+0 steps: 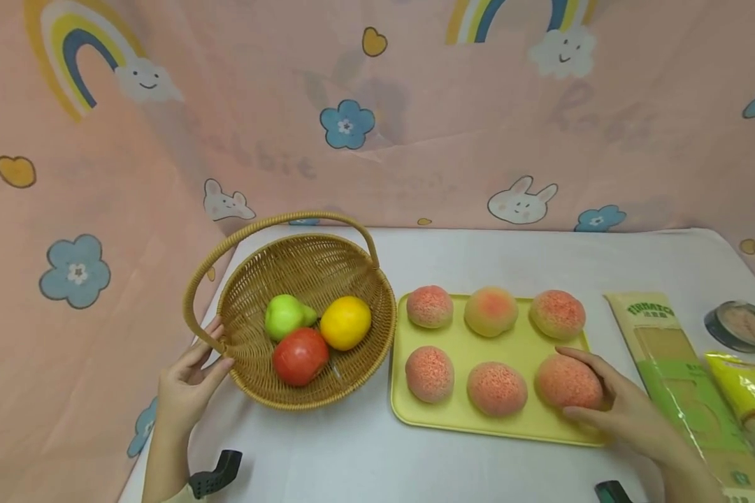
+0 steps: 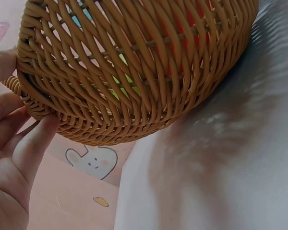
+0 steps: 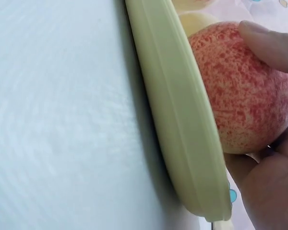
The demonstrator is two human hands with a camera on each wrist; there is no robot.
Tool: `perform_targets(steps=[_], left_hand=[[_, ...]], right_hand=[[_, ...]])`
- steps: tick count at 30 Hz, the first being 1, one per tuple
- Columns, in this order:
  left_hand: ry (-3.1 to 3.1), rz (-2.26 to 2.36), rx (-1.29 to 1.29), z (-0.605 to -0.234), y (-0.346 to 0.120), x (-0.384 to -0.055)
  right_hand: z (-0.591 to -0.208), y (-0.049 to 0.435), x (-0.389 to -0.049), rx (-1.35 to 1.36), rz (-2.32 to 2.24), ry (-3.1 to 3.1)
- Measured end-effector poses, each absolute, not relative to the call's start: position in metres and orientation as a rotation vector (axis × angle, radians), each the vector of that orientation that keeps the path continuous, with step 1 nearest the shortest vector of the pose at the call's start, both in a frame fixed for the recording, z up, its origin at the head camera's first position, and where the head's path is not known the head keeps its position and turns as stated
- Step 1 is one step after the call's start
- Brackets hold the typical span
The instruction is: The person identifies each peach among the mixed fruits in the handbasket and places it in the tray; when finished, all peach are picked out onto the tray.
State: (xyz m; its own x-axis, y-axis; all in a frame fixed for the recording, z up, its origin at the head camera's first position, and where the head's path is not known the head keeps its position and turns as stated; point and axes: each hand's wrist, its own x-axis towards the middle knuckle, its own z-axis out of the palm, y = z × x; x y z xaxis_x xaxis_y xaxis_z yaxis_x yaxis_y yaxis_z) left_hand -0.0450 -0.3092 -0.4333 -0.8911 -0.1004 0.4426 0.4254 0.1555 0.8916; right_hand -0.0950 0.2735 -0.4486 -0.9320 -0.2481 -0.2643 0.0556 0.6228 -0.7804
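A round wicker basket (image 1: pixel 252 388) with an arched handle holds a green pear (image 1: pixel 284 318), a red apple (image 1: pixel 300 357) and a yellow lemon-coloured fruit (image 1: pixel 346 323). My left hand (image 1: pixel 185 391) pinches its left rim at the handle's foot, thumb and fingers on the weave (image 2: pixel 110 96). On a yellow tray (image 1: pixel 434 413) several pink peaches (image 1: pixel 497 388) sit in two rows. My right hand (image 1: pixel 629 412) grips the near right peach (image 1: pixel 568 381), thumb on one side and fingers on the other; in the right wrist view this peach (image 3: pixel 240 91) is beside the tray's rim.
Right of the tray lies a long green-and-tan packet (image 1: pixel 679 377). Farther right are a round lidded container (image 1: pixel 744 326) and a yellow bag (image 1: pixel 745 391). A white cloth (image 1: pixel 327 454) covers the table, and a pink printed curtain (image 1: pixel 415 140) hangs behind and at the left.
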Motion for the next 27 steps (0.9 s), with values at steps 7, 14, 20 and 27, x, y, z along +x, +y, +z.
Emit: perform_targets(steps=[7, 14, 20, 27], left_hand=[[-2.047, -1.768, -0.279, -0.433, -0.310, -0.042], [-2.050, -1.770, -0.232, -0.433, -0.310, -0.043], [-2.019, -1.774, -0.238, -0.434, -0.308, -0.045], [-2.073, -1.465, -0.267, -0.427, -0.306, -0.035]], right_hand=[[-0.454, 0.272, -0.100, -0.302, -1.362, 2.452], [-0.455, 0.272, -0.103, -0.289, -1.290, 2.488], [-0.453, 0.275, -0.103, -0.299, -1.280, 2.457], [-0.455, 0.298, -0.091, -0.375, -1.331, 2.539]])
